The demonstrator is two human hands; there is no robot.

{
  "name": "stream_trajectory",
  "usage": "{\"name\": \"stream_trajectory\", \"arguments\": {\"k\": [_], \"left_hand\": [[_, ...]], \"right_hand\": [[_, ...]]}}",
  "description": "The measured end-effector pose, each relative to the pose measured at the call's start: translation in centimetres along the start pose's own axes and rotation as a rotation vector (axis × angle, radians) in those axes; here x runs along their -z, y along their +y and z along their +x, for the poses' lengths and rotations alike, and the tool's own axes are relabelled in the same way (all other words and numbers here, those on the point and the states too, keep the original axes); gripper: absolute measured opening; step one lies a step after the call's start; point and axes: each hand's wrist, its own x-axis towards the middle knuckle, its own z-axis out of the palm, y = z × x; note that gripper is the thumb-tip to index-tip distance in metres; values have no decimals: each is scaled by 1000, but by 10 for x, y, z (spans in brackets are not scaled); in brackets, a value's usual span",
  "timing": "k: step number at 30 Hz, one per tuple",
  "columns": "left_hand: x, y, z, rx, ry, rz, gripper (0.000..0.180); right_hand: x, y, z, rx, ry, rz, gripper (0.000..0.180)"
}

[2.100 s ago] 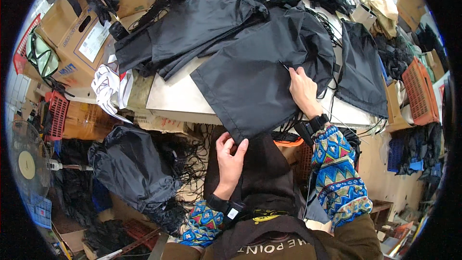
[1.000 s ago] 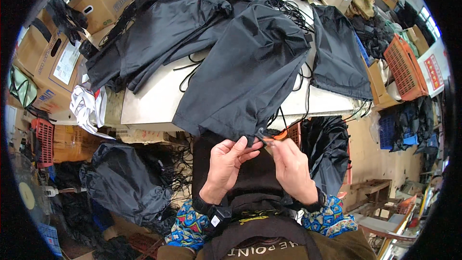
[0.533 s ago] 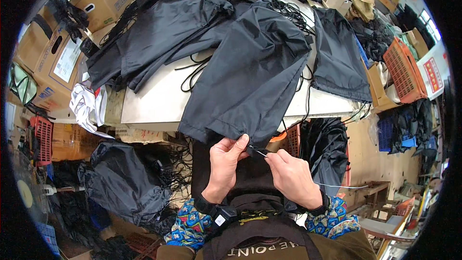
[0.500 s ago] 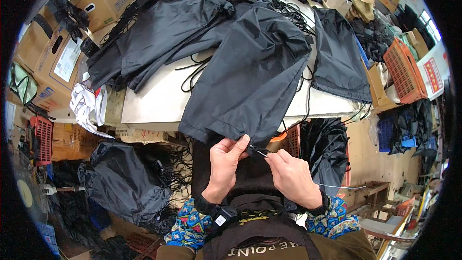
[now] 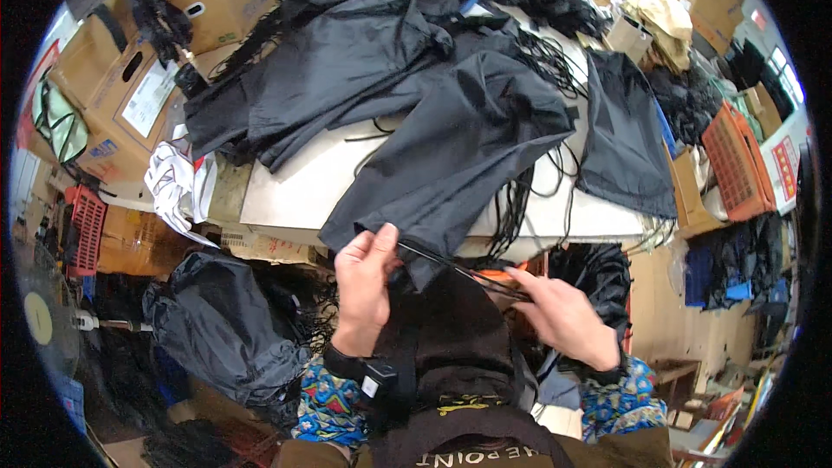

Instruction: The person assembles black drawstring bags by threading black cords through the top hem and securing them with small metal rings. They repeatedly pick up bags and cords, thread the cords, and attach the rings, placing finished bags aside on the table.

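Observation:
A black fabric drawstring bag hangs over the near edge of the white table, its lower edge reaching toward me. My left hand pinches that edge near its corner, thumb on top. From there black cord runs taut to my right hand. The right fingers are closed on the cord, well to the right of the left hand. Whether a tool is also in the right hand is hidden. More black cords dangle beside the bag over the table edge.
More black bags lie piled on the white table, with another bag at its right. Below left sits a bundled black bag. Cardboard boxes stand at left, an orange crate at right.
My right hand has moved right and down, drawing black cord out from the bag's edge. My left hand has shifted left along the fabric. The thin metal tool seen before no longer shows.

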Motion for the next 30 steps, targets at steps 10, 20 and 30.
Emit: {"name": "stream_trajectory", "arguments": {"k": [10,20,30], "left_hand": [[-28,-20,-21,83,-363,110,24],[6,51,31,-256,-41,6,35],[-35,-19,-4,-648,-407,826,24]], "right_hand": [[-11,-2,33,23,-29,149,18],[5,-4,28,-74,-35,199,16],[-44,0,53,-438,150,884,16]]}}
